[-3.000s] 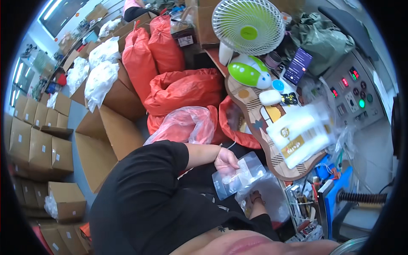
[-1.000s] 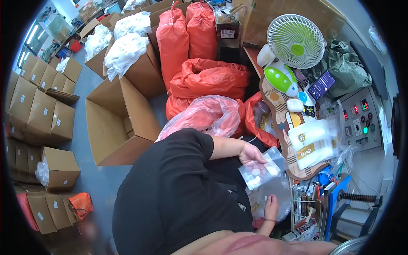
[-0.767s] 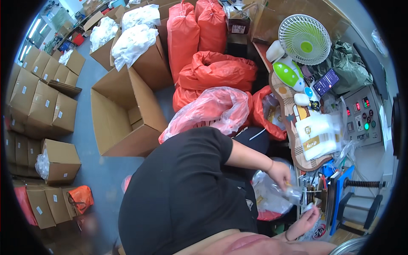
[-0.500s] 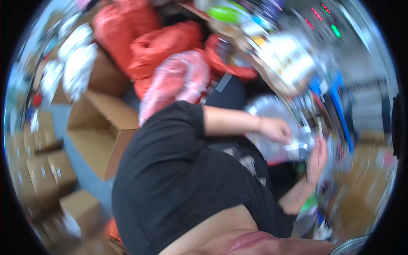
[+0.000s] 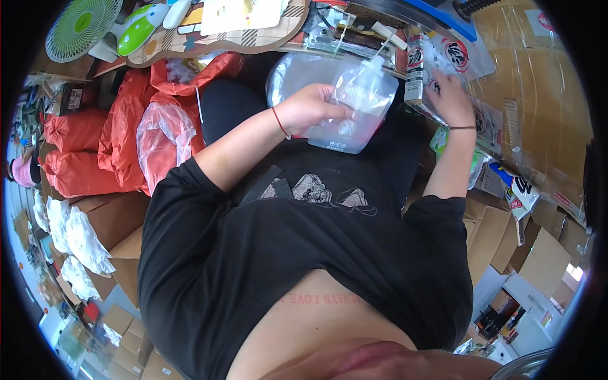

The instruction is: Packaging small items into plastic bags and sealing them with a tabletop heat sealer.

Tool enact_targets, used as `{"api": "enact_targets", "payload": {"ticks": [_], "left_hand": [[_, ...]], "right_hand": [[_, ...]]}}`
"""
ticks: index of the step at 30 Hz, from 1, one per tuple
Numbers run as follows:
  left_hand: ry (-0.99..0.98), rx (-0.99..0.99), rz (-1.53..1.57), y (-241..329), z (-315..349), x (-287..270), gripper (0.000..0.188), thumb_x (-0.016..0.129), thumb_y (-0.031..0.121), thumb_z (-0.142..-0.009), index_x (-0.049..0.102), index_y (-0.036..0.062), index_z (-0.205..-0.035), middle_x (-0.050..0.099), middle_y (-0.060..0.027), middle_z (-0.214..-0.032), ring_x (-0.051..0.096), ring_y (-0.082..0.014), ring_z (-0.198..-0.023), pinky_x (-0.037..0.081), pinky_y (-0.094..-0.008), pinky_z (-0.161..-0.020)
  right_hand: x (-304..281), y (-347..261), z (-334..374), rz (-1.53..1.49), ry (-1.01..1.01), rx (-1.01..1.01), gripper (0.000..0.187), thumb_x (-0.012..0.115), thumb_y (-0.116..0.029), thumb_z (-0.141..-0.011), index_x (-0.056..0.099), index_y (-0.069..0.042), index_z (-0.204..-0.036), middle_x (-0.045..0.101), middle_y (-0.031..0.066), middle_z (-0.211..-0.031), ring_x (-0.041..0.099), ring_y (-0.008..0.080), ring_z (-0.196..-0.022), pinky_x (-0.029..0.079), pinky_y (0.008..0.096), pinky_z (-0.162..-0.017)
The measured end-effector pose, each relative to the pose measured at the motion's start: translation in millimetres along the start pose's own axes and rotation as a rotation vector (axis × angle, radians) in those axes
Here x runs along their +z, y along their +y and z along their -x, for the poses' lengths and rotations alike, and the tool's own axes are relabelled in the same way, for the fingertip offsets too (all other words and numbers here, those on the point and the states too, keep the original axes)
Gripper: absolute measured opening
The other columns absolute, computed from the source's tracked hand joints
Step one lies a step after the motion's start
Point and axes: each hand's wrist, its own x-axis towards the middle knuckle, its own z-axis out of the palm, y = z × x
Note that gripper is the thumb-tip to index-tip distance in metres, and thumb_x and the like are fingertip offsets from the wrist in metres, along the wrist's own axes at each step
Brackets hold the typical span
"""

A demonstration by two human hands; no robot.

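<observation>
My left hand (image 5: pixel 316 113) is closed on the side of a translucent spout pouch (image 5: pixel 358 104), thumb across its front. A whitish spout and cap stand at its top, and pale printing marks its face. Behind it, a large clear plastic container or bag (image 5: pixel 294 73) rests by my lap. On the right, my right hand (image 5: pixel 451 101) dips among clear plastic packs (image 5: pixel 472 60) printed in black and red. Its fingers are bent and partly hidden, so what they pinch cannot be made out. Beside them stands a narrow printed box (image 5: pixel 414 66).
A patterned board (image 5: pixel 285 28) lies on the table ahead, with a green-and-white fan (image 5: pixel 82 25) at far left. Red plastic bags (image 5: pixel 82 171) and open cartons (image 5: pixel 123 221) crowd my left. A large taped carton (image 5: pixel 532 82) stands at right.
The view has swung round and steadied. Both hands were close together at the clear plastic; now my right hand is apart, over the printed packs, while my left holds the spout pouch.
</observation>
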Motion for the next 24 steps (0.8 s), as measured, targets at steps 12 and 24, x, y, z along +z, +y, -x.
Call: {"api": "enact_targets", "payload": {"ticks": [12,24], "left_hand": [[0.163,0.027,0.12,43.4,-36.1,-23.7,0.025,0.07,0.007,-0.086,0.066,0.0006,-0.11,0.072,-0.0098,-0.105,0.07,-0.0187,-0.094,0.056,-0.0332,-0.084],[0.21,0.02,0.053,49.0,-50.4,-29.6,0.025,0.071,0.008,-0.085,0.065,-0.0036,-0.107,0.071,-0.0145,-0.104,0.071,-0.0226,-0.094,0.056,-0.034,-0.088]], "right_hand": [[38.4,2.2,1.3,-0.384,0.179,0.09,0.042,0.066,-0.005,-0.084,0.059,-0.011,-0.125,0.055,0.0137,-0.105,0.056,0.0225,-0.082,0.049,0.0314,-0.074],[35.7,6.3,-0.4,-0.474,0.038,0.05,0.032,0.061,-0.001,-0.086,0.06,-0.005,-0.118,0.06,0.0117,-0.11,0.062,0.024,-0.082,0.051,0.031,-0.073]]}}
